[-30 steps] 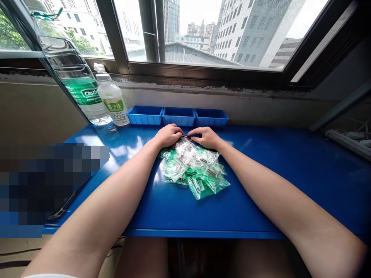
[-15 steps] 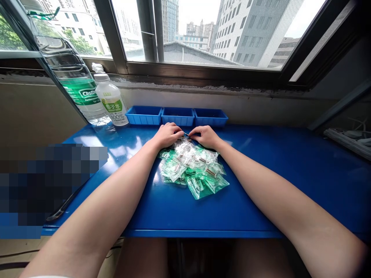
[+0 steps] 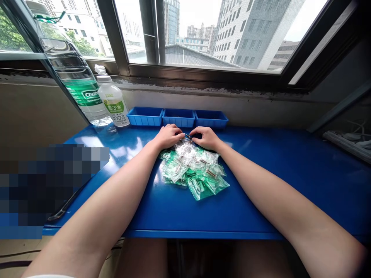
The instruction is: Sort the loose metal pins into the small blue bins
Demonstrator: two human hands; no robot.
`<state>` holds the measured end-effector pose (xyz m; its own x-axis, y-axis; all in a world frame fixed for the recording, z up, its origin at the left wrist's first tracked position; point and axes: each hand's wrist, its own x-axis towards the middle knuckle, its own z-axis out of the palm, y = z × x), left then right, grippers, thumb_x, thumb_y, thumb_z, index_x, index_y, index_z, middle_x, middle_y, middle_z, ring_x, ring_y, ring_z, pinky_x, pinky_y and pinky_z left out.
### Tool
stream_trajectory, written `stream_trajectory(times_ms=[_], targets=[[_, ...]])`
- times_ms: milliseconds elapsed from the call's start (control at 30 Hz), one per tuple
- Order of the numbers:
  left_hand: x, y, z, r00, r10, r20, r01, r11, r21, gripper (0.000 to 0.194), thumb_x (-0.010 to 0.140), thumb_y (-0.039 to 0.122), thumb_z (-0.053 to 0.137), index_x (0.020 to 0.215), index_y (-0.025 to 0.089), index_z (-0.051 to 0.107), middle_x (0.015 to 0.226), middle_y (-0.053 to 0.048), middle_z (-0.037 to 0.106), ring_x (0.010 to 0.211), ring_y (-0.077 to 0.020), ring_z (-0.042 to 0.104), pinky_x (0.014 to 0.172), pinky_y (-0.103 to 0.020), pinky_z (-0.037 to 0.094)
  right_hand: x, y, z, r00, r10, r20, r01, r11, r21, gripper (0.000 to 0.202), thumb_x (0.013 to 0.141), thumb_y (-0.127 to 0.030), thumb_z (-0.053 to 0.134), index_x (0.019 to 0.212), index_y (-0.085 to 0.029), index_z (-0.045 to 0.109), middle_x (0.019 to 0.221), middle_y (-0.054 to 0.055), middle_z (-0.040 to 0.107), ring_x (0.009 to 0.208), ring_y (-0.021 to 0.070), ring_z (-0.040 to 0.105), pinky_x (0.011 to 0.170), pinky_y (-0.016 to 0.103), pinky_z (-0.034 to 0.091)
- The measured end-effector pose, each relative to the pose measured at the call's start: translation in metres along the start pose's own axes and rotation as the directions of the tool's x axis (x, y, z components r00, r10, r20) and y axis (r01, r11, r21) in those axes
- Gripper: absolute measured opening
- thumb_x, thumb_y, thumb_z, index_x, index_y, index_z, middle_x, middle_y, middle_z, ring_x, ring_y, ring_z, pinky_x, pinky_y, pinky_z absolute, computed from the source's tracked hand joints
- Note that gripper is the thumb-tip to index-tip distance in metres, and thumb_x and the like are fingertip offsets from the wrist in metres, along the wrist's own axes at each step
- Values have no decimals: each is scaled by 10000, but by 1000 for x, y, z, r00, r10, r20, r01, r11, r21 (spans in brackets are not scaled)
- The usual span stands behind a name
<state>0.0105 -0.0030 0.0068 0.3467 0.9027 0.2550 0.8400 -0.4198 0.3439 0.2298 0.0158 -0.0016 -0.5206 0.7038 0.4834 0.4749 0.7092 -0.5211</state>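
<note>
Two labels: big bottle (image 3: 87, 90) "Cestb", small bottle (image 3: 114, 102) "100%". Left hand (image 3: 168, 137), right hand (image 3: 208, 138) at packets (image 3: 197, 170); fingers' (image 3: 179, 136) grip: can't tell.

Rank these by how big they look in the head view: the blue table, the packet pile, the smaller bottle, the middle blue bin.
1. Blue table
2. Packet pile
3. Smaller bottle
4. Middle blue bin

Plastic packets (image 3: 207, 188) on the table (image 3: 174, 218), bins (image 3: 178, 120) behind
The three bins form a row along the far side; left of it stands the coconut-water bottle (image 3: 115, 107), with the water bottle (image 3: 84, 92) farther left.
</note>
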Motion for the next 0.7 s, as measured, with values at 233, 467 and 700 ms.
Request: stream_trajectory(times_ms=[233, 467, 700], targets=[[1, -1, 0, 1000, 2, 0, -2, 1000, -12, 472, 904, 548, 428, 1025, 239, 763, 1112, -76, 669, 1156, -285, 539, 1018, -435, 391, 2, 5, 1, 999, -27, 28, 27, 999, -20, 129, 756, -118, 625, 719, -186, 728, 933, 67, 740, 854, 198, 695, 855, 322, 536], [1, -2, 0, 1000, 8, -4, -8, 1000, -8, 468, 902, 529, 431, 1023, 226, 766, 1104, -87, 660, 1134, -289, 553, 989, -424, 411, 3, 6, 1, 997, 43, 58, -43, 999, 7, 78, 758, -151, 636, 750, -186, 706, 889, 56, 735, 840, 196, 677, 820, 312, 514], [1, -2, 0, 1000, 6, -10, -6, 1000, -3, 465, 897, 532, 443, 1020, 222, 767, 1095, -86, 662, 1122, -288, 557, 989, -422, 422, 6, 3, 0, 974, 223, 27, -224, 972, 71, 189, 847, -221, 529, 717, -173, 657, 762, 35, 706, 721, 168, 620, 695, 278, 459]])
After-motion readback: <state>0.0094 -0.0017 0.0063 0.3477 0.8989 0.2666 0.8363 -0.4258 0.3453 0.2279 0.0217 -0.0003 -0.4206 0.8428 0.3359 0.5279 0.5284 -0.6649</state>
